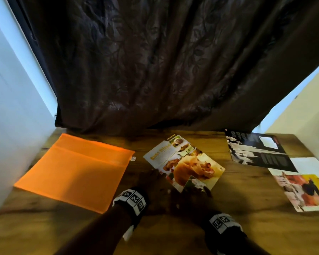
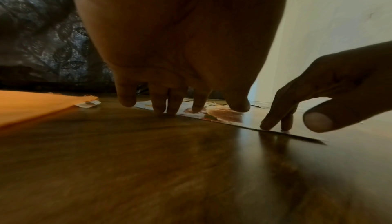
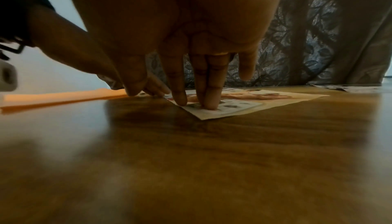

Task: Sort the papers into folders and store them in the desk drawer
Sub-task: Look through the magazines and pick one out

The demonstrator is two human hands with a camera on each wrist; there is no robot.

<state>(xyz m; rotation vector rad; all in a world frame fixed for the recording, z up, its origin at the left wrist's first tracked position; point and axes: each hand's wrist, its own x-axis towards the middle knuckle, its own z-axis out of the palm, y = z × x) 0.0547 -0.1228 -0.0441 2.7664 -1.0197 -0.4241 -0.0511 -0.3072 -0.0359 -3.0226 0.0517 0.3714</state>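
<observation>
We see the food page [image 1: 184,162] flat on the desk [image 1: 173,236], beside the orange folder [image 1: 75,170]. The left hand [image 1: 151,183] and right hand [image 1: 193,197] press it with straight, spread fingers.

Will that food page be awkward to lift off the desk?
Probably: the food page lies flat on the smooth desk, leaving little edge to catch. Being thin, it would likely flop. Fingertips pressing it may slide it.

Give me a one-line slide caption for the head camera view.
Both hands press fingertips on a food page on the wooden desk, orange folder at left.
</observation>
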